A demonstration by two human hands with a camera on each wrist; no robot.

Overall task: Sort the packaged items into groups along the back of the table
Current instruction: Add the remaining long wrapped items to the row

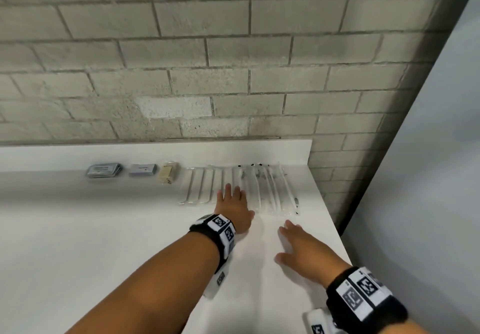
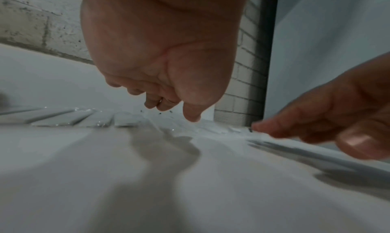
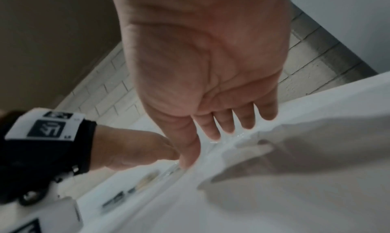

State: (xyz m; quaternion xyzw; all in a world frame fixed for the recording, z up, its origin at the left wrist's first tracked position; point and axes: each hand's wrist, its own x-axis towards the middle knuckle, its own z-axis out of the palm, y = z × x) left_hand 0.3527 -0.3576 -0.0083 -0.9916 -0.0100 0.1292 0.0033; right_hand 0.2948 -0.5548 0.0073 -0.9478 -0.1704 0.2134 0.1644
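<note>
reaching toward the back right corner of the white desk (image 1: 109, 229), the left hand (image 1: 235, 207) lies palm down with fingers (image 1: 228, 189) straight and spread, tips over the near ends of the clear long packets (image 1: 233, 185); grasping nothing. from the left wrist view the fingers (image 2: 191, 113) point down at the desk, whether they touch the plastic cannot be told. right hand (image 1: 301, 246) sits just off the near edge of the same packet row, near the desk's right edge, fingers relaxed and slightly spread, released, grasping nothing; right wrist view shows the palm (image 3: 202, 70) flat, fingers (image 3: 245, 120) extended above the surface. clear long packets lie side by side in a row along the back edge, running to the right edge, some with small black marks at the ends. left of them along the back: a beige packet stack (image 1: 168, 173), then a grey flat packet stack (image 1: 142, 170), then a darker grey packet stack (image 1: 104, 170), each group apart from the next. both wrists carry black bands with white marker tags (image 1: 220, 229). grey brick wall (image 1: 207, 60) behind the desk.
</note>
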